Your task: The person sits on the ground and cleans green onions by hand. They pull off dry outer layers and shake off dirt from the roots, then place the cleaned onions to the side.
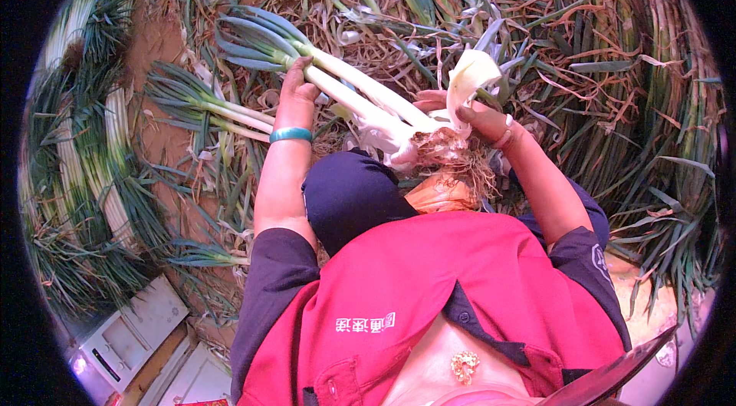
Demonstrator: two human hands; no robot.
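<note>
Two thick Welsh onions (pixel 359 87) lie slantwise across my lap, green leaves to the upper left and roots to the lower right. My left hand (pixel 299 83) grips them where the white shanks turn green. Near the root end, my right hand (pixel 486 118) pinches a loose pale outer layer (pixel 470 75), which stands curled away from the stalks. Brown, hairy roots (pixel 474 170) hang below that hand, with soil on them. More pale, loose skin (pixel 382 141) hangs at the base. Part of the right fingers is hidden behind the peel.
Cleaned onions (pixel 230 113) lie left of my left forearm, another (pixel 213 256) lower down. Bundled onions (pixel 72 147) line the far left. Unpeeled onions (pixel 650 118) are heaped at right. Dry leaf scraps (pixel 368 52) litter the ground. An orange object (pixel 443 193) shows between my knees. A white cabinet-like item (pixel 135 334) stands lower left.
</note>
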